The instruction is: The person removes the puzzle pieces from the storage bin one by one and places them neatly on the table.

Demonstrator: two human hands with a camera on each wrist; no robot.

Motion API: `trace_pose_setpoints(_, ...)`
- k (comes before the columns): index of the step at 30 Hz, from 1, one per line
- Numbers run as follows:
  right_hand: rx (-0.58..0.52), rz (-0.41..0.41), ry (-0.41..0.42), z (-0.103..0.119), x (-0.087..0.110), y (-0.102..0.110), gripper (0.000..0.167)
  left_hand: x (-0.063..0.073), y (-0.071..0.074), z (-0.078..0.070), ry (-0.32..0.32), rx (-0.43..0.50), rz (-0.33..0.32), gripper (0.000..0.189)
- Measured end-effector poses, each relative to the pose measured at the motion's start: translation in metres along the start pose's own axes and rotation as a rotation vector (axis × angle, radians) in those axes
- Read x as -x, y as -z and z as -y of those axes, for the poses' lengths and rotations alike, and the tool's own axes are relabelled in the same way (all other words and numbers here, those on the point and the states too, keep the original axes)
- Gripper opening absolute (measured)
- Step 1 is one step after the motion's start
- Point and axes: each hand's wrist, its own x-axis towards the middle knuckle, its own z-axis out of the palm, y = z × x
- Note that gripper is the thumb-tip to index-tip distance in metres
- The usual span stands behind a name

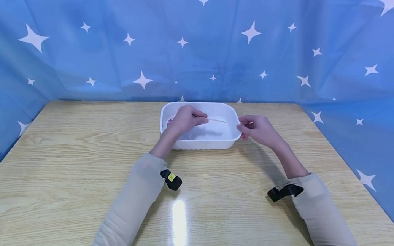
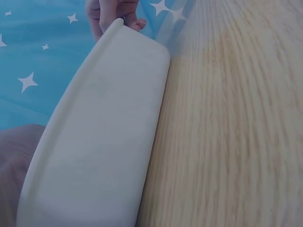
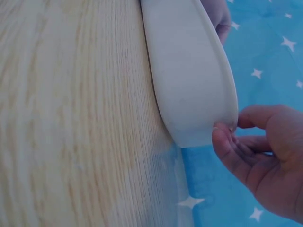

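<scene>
Blue cloth [image 1: 109, 49] dotted with white stars drapes behind and to both sides, soft and creased, and below it spreads the glossy pale wood-grain table [image 1: 67, 178], a glare streak shining between the two sleeves. Just ahead of the fingers sits the white tub [image 1: 197, 126], smooth matte plastic, rectangular with rounded corners and a rolled rim (the wrist views show its curved outer wall flat on the wood). The right hand [image 1: 259, 129] is at the tub's right end, thumb and fingertips pinching the rim. The left hand [image 1: 184, 119] hovers inside the tub, fingers curled around a thin pale stick [image 1: 217, 119] that pokes out past the fingertips; something pinkish behind that hand is too hidden to name.
</scene>
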Motion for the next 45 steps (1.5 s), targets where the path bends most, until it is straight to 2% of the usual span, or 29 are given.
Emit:
trace_pose_setpoints(6,0.011,-0.005,-0.002,-0.001,-0.001,-0.001,0.029,0.006,0.005,-0.002,-0.024,-0.004,-0.03,0.027)
trace_pose_setpoints(10,0.02,0.002,-0.008,-0.002,-0.001,-0.001,0.03,0.01,0.006,-0.004,-0.038,0.044,-0.063,0.03)
trace_pose_setpoints(22,0.024,0.004,-0.01,-0.002,0.001,-0.001,0.032,0.026,0.015,-0.009,0.007,0.341,-0.127,0.034)
trace_pose_setpoints(27,0.024,0.0,0.003,-0.003,0.002,-0.001,0.034,0.033,0.022,-0.009,-0.01,0.443,-0.143,0.033)
trace_pose_setpoints(34,0.02,0.001,0.005,-0.003,0.002,-0.001,0.034,0.045,0.033,-0.006,-0.049,0.49,-0.189,0.033)
trace_pose_setpoints(45,0.008,0.004,0.009,-0.004,0.002,0.0,0.036,0.058,0.053,0.008,-0.019,0.502,-0.343,0.036)
